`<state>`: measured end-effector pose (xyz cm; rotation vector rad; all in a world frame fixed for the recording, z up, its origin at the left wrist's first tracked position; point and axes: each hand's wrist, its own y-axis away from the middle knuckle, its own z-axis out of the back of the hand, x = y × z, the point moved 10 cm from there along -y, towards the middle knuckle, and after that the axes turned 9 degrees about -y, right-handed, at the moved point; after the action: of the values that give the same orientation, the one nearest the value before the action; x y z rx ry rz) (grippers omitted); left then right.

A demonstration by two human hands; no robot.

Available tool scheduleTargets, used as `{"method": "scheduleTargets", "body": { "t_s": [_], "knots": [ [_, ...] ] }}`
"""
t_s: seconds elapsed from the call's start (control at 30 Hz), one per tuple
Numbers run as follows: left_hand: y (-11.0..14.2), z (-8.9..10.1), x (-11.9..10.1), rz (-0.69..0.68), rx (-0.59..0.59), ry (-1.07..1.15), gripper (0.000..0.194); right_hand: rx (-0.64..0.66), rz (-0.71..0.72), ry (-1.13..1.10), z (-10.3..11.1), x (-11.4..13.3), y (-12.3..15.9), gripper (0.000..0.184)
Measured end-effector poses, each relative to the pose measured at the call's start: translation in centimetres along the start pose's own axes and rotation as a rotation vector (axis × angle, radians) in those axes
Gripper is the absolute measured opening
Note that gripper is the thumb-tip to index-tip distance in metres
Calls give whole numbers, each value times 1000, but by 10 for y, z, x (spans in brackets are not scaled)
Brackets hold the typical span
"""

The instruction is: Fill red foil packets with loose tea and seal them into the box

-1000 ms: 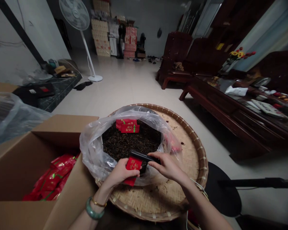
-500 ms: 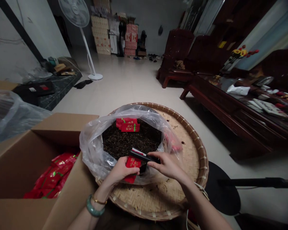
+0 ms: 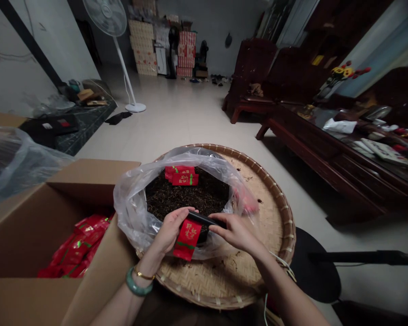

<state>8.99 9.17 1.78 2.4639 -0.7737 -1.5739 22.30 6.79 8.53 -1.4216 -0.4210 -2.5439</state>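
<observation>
A red tea packet (image 3: 187, 240) with gold characters and a green band hangs upright, its top edge in the jaws of a black handheld bag sealer (image 3: 204, 219). My right hand (image 3: 236, 230) is closed around the sealer's right end. At the other end, my left hand (image 3: 172, 228) pinches the sealer's tip beside the packet's top corner, some of its fingers hidden behind. Below and beyond lies dark loose tea (image 3: 182, 198) in an open clear plastic bag (image 3: 131, 194). Several more red packets (image 3: 185, 179) lie on the tea at its far side.
The bag sits on a round woven bamboo tray (image 3: 272, 194). An open cardboard box (image 3: 98, 174) with a heap of red packets (image 3: 85, 242) stands at the left. A black round base (image 3: 316, 267) is at the right, with a dark wooden table (image 3: 313, 154) farther off.
My left hand has shifted from the packet's front up to the sealer's left end, uncovering the packet. The sealer has rolled, hiding its label. My right hand stays on it.
</observation>
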Motion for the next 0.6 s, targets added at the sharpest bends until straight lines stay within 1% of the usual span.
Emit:
{"method": "scheduleTargets", "body": {
  "t_s": [0.2,0.37,0.47,0.6],
  "knots": [
    [-1,2,6,-1,-46,-35,42,-4,0,-15,-7,-7,-4,22],
    [-1,3,6,-20,-67,-70,44,-27,67,26,-14,-3,-9,25],
    [-2,3,3,-30,-65,-83,44,-48,93,66,-15,-1,-9,26],
    [-2,3,4,-3,-28,-103,45,-64,89,49,-15,-3,-10,27]
  ]
}}
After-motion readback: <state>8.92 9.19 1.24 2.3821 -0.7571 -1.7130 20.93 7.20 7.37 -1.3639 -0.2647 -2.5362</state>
